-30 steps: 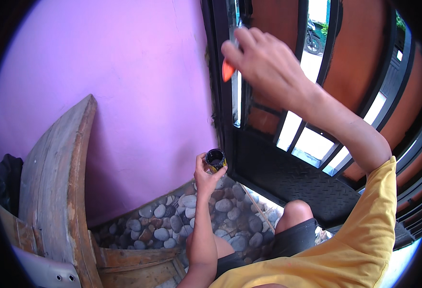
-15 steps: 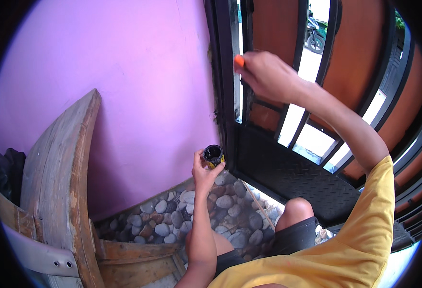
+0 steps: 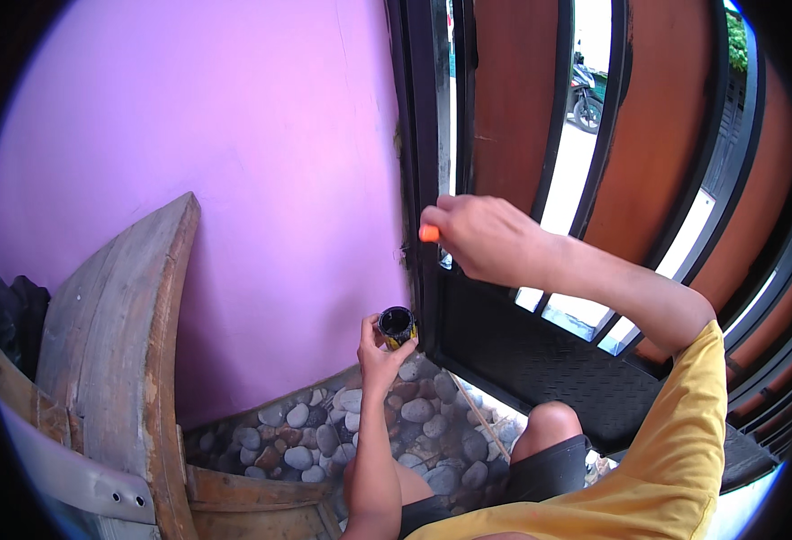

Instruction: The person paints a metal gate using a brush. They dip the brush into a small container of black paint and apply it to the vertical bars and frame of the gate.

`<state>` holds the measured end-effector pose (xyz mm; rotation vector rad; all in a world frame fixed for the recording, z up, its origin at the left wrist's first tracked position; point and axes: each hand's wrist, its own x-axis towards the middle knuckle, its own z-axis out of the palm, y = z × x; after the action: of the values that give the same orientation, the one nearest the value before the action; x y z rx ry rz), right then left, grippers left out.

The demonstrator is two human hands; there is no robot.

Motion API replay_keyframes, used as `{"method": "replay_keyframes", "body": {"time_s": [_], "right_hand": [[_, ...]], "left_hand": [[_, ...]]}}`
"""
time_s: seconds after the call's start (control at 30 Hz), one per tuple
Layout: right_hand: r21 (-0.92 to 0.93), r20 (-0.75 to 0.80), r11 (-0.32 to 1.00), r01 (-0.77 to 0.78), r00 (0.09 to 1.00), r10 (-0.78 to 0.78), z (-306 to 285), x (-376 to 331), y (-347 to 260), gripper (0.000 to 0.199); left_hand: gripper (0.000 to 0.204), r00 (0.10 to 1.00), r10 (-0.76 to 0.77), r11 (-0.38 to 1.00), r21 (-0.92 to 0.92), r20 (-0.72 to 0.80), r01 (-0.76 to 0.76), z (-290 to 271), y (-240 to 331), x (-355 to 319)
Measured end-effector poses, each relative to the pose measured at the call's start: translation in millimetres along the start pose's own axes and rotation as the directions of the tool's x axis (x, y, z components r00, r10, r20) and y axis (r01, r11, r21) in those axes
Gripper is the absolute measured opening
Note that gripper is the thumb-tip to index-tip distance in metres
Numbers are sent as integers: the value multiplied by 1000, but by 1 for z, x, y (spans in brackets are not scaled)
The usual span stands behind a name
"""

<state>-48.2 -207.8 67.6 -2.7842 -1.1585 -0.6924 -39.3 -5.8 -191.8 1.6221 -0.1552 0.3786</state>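
Observation:
My left hand [image 3: 380, 358] grips a small paint can [image 3: 399, 337], its fingers wrapped round the sides. The can has a dark, smeared rim, a black inside and yellow patches on its outer wall; it is upright, with its mouth facing up. Higher up and to the right, my right hand [image 3: 481, 236] is closed around an orange handle [image 3: 429, 233]. Only the end of that handle shows; the rest is hidden by the hand. This hand is in front of the black frame post [image 3: 423, 162] of the gate, and I cannot tell whether the tool touches it.
A gate with brown panels [image 3: 661, 117] and black bars fills the right side, with a black lower plate [image 3: 522, 333]. A purple wall [image 3: 234, 117] is at left. Weathered wooden boards [image 3: 112, 333] lean beside it. Pebble-patterned flooring [image 3: 306, 432] lies below. A motorcycle [image 3: 585, 99] stands outside.
My right hand has come down along the gate's frame post with the orange handle. The left hand still holds the can, and the whole view has tilted slightly upward.

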Motion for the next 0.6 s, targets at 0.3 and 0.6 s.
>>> {"method": "replay_keyframes", "body": {"time_s": [0.3, 0.6], "right_hand": [[-393, -654, 919, 24, 696, -298, -116, 60, 48, 12], [37, -390, 999, 20, 921, -4, -21, -8, 2, 12]], "left_hand": [[61, 1000, 7, 1000, -27, 27, -6, 2, -5, 10], [59, 995, -5, 1000, 11, 99, 4, 5, 5, 1]]}}
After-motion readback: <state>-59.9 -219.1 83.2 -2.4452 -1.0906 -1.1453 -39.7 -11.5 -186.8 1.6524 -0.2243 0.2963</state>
